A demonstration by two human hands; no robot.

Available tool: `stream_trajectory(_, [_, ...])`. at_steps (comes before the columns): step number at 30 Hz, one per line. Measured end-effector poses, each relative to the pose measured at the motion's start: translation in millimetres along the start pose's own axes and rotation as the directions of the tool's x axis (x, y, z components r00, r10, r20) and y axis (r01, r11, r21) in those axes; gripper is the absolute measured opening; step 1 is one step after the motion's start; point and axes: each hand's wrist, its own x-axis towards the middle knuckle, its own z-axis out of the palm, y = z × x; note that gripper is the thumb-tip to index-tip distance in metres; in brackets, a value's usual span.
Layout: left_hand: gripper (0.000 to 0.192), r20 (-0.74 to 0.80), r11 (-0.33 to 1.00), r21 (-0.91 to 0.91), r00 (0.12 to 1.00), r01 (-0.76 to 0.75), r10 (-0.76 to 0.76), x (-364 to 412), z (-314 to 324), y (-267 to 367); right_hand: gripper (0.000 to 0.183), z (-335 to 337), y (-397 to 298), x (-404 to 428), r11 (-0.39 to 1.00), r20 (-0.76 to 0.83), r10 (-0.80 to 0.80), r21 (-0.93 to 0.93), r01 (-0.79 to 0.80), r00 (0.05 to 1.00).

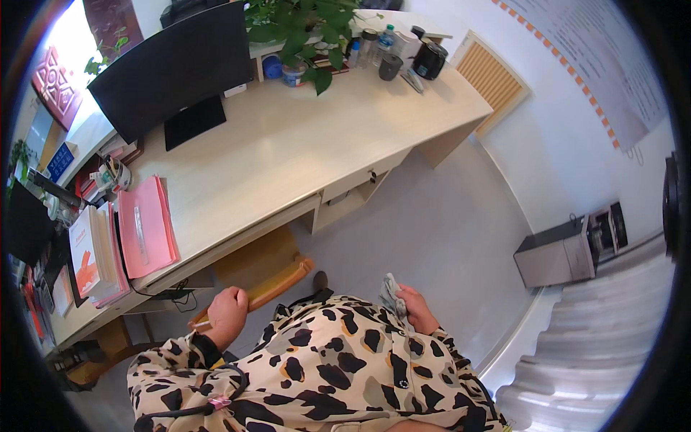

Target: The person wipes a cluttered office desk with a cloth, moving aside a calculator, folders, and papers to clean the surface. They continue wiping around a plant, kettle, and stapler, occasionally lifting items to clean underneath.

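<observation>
My left hand [229, 315] is closed around the curved back rail [280, 281] of a wooden chair, which stands at the desk's front edge. A small whitish thing shows below that hand; what it is, I cannot tell. In my right hand [418, 309] is a crumpled grey cloth [390, 291], held in front of my body above the floor. The pale wooden desk [302, 140] spans the view ahead. On its left end lie pink folders [146, 227] with a clear ruler [140, 235] on top, beside a stack of books [89, 256].
A black monitor [173, 65] stands at the desk's back left, near a leafy plant [302, 27]. Bottles, a dark cup [390, 67], a stapler [413, 81] and a black pot-like container [429, 59] crowd the back right. A grey cabinet [556, 259] stands by the wall, near a curtain [572, 356].
</observation>
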Motion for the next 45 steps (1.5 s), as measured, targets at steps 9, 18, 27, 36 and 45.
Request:
stream_trajectory(9, [0.027,-0.052,1.0,-0.012,0.999,0.011,-0.012,2,10,-7,0.041,46,-97,94,0.983,0.2,-0.02,-0.175,0.056,0.98])
stream_trajectory(18, [0.016,-0.289,0.999,-0.036,0.957,-0.009,-0.002,-6,19,-2,0.042,186,-244,151,0.421,0.598,-0.421,-0.537,0.731,0.682])
stream_trajectory(27, [0.024,-0.298,0.988,0.154,0.952,-0.029,0.075,-9,24,-11,0.042,251,-241,233,-0.499,0.981,-0.19,-0.135,0.856,0.044])
stream_trajectory(36, [0.021,-0.172,0.811,0.548,0.977,0.202,-0.127,3,13,27,0.043,49,-411,402,-0.35,0.537,-0.639,-0.84,0.414,0.55])
stream_trajectory(45, [0.043,-0.433,0.946,0.313,0.873,-0.087,0.224,145,78,170,0.047,23,-422,419,-0.331,0.501,-0.686,-0.861,0.386,0.528])
